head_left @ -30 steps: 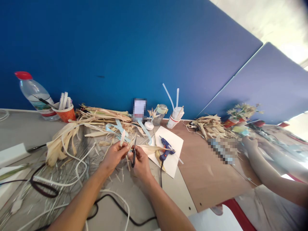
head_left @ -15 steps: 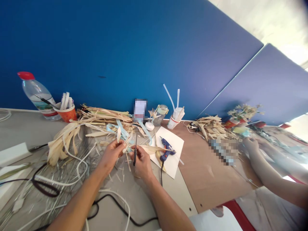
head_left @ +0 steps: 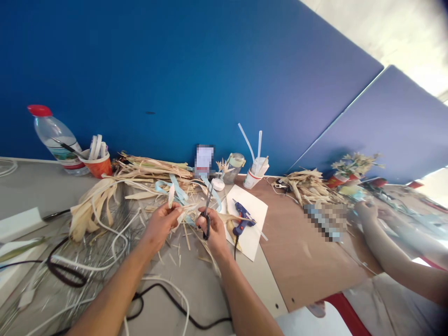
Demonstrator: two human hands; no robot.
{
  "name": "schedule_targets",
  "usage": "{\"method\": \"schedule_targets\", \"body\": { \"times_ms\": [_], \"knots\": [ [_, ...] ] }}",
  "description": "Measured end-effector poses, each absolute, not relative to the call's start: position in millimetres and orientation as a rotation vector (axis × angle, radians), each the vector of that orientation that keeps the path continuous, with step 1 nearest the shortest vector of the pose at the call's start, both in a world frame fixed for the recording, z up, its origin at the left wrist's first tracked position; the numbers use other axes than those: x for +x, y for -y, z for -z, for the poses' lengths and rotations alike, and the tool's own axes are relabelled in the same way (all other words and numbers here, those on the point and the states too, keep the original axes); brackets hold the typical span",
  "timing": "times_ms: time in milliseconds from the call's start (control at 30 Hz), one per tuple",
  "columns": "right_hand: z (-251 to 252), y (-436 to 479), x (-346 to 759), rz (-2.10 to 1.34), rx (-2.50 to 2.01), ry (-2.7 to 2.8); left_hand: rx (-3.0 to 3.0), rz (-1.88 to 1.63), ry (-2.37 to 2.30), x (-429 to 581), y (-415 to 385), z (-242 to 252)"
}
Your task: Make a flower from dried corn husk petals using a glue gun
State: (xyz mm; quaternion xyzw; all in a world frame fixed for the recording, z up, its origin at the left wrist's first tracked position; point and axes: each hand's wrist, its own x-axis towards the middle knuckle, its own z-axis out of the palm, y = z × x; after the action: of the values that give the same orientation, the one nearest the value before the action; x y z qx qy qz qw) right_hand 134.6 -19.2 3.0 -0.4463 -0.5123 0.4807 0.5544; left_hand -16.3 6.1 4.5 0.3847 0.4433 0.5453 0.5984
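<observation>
Our right hand (head_left: 212,227) has drawn the scissors (head_left: 207,218) away from our left hand (head_left: 164,221) since a moment ago. On our grey table (head_left: 205,294) lies white paper (head_left: 257,203), bearing a blue glue gun (head_left: 241,224). We curl right fingers round the scissors, blades pointing away from us, and pinch a pale husk piece (head_left: 171,195) between left thumb and fingers, over the table

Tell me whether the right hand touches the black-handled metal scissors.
Touching. The head view shows the right hand gripping the black-handled metal scissors at the handle end, blades pointing away.
</observation>
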Motion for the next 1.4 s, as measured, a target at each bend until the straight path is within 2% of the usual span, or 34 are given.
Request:
{"method": "schedule_targets", "body": {
  "times_ms": [333,1067,1400],
  "knots": [
    [-2.2,21.5,132.9,-1.265,-1.066,1.329,0.876,-1.315,-1.044,-18.2,-6.0,-7.7],
    [5.3,18.7,132.7,-1.214,-1.168,1.439,0.847,-1.405,-1.128,-20.2,-9.9,-1.2],
    [1.8,22.1,130.7,-1.154,-1.194,1.544,0.671,-1.568,-1.103,-21.4,-13.2,-3.3]
  ]
}}
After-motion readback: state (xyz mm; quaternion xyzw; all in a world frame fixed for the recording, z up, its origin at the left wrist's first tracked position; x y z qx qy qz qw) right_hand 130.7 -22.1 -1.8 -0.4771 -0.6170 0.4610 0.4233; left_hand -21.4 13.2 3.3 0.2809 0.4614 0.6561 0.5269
